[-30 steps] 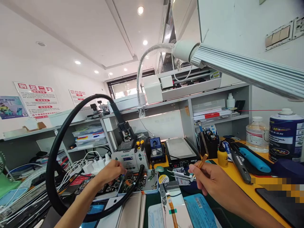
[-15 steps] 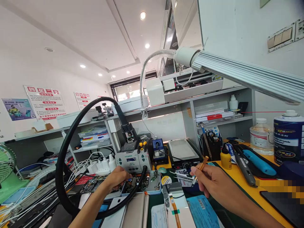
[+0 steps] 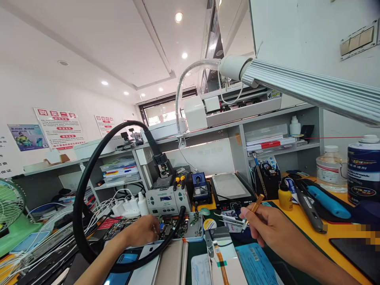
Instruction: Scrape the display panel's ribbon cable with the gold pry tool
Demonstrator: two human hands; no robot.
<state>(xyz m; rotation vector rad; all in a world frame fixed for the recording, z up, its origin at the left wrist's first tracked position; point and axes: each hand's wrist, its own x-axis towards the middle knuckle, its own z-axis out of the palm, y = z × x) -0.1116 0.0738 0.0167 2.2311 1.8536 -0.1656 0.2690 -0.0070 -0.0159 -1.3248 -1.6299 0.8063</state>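
While L hand [image 3: 142, 233] pinches tray [image 3: 196, 237] bits, R hand [image 3: 267, 227] grips slim brass-handled tool [image 3: 252, 209].

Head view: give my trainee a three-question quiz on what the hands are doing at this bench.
1. True or false: the right hand holds a slim gold-handled tool.
2. The left hand reaches into: A) the tray of circuit parts B) the black tool cup C) the green fan
3. What colour is the thick hose looping over the left arm?

Key: 1 true; 2 A; 3 black.
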